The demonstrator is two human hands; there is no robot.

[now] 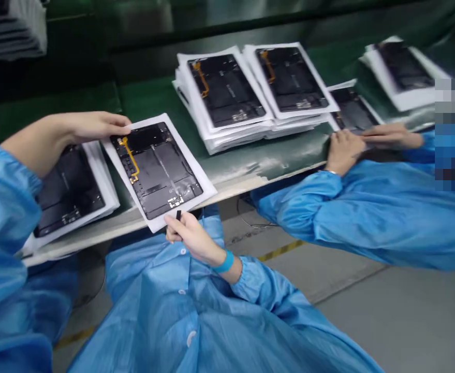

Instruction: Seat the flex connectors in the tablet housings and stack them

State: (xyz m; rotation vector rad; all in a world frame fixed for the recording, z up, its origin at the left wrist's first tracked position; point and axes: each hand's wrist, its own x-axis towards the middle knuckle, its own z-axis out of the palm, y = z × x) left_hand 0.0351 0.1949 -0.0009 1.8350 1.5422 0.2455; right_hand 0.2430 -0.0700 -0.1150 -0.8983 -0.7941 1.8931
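Observation:
A black tablet panel with an amber flex cable lies on a white sheet, tilted over the bench edge. My left hand grips the sheet's upper corner. My right hand, with a blue wristband, is at the sheet's lower edge and pinches a small black strip. Under my left forearm, another panel on white sheet rests on the bench. My blue sleeves cover both arms.
Stacks of panels on white sheets stand on the green-topped bench. A co-worker's hands in blue sleeves rest on a panel at the right. Below the bench edge lies a grey floor with a yellow line.

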